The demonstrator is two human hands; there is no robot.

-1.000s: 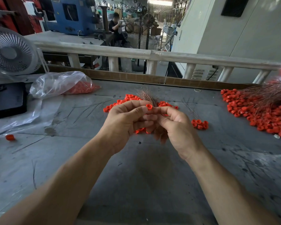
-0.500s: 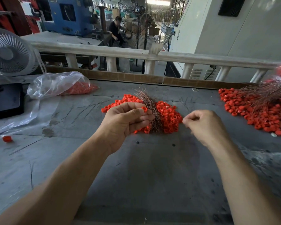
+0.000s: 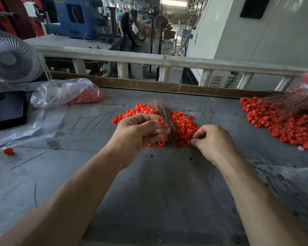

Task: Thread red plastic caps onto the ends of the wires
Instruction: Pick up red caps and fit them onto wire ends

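My left hand [image 3: 140, 134] holds a bundle of thin copper wires [image 3: 164, 118] upright over the table, and a red cap [image 3: 160, 121] sits at its thumb and fingertip. A heap of loose red caps [image 3: 184, 127] lies right behind both hands. My right hand [image 3: 212, 139] is lowered to the near edge of that heap with thumb and forefinger pinched together; whatever it pinches is too small to make out.
A pile of wires with caps on them [image 3: 283, 119] spreads at the right. At the back left lie a plastic bag of caps [image 3: 64, 92], a black case [image 3: 7, 110] and a white fan [image 3: 11, 57]. One stray cap [image 3: 9, 151] sits at the left.
My right hand left the left hand, swung out to the right, then came down to the cap heap. The left hand kept the wire bundle and cap in place.
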